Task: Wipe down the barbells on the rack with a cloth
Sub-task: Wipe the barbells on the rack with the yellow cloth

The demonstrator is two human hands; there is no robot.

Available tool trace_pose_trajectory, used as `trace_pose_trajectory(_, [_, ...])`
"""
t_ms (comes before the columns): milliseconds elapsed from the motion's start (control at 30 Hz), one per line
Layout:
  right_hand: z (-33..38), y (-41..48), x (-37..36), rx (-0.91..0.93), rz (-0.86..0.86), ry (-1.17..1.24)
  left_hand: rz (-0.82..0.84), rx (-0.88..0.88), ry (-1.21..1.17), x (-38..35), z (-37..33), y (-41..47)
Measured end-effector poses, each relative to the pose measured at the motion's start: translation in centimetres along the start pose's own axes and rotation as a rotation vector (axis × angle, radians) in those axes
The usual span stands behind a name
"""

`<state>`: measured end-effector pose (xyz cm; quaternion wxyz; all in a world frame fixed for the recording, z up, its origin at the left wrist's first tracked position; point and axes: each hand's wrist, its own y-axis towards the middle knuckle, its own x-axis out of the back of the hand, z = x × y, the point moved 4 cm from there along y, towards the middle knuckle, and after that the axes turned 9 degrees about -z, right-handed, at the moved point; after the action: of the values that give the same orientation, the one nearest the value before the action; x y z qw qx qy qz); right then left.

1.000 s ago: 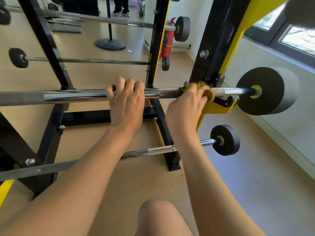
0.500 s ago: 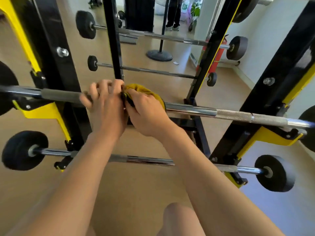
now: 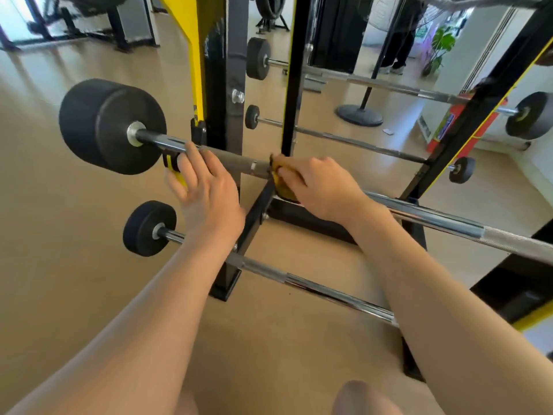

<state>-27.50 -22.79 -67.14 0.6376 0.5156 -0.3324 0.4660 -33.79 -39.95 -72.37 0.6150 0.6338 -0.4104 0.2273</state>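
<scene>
A steel barbell (image 3: 449,224) with a large black end weight (image 3: 101,127) lies across the black and yellow rack (image 3: 230,70) at chest height. My right hand (image 3: 323,190) grips a yellow cloth (image 3: 282,187) wrapped round the bar near the rack's left upright. My left hand (image 3: 206,193) is off the bar just left of it, fingers straight and blurred, in front of the yellow hook. A thinner barbell (image 3: 314,287) with a small black weight (image 3: 148,227) rests on the level below.
Behind the rack, two more barbells (image 3: 344,140) hang on the far side. A round black stand base (image 3: 359,115) sits on the wooden floor, a red fire extinguisher (image 3: 449,130) stands at the right wall, and a person's legs (image 3: 398,55) show at the back. My knee (image 3: 365,399) is at bottom.
My view and both hands have shifted to the bar's left end. The right hand has slid the cloth leftward along the bar. The left hand has let go of the bar and opened.
</scene>
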Motion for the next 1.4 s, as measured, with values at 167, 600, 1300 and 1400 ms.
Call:
trace_pose_trajectory(167, [-1.7,-3.1,0.1,-0.06,-0.122,-0.469,0.087,0.009,-0.028,-0.1,-0.7,0.1])
trace_pose_trajectory(600, [1.3,4.6,-1.3,-0.078,0.292,-0.098,0.198,-0.035,-0.278,0.2,-1.0,-1.4])
trace_pose_trajectory(1300, [1.7,4.2,-1.8,0.103,0.109,-0.353,-0.01,0.036,-0.318,-0.9,-3.3,-1.8])
trace_pose_trajectory(1400, [1.4,5.3,-1.6,-0.208,0.232,-0.094,0.002,0.018,-0.3,-1.0,-3.2,-1.9])
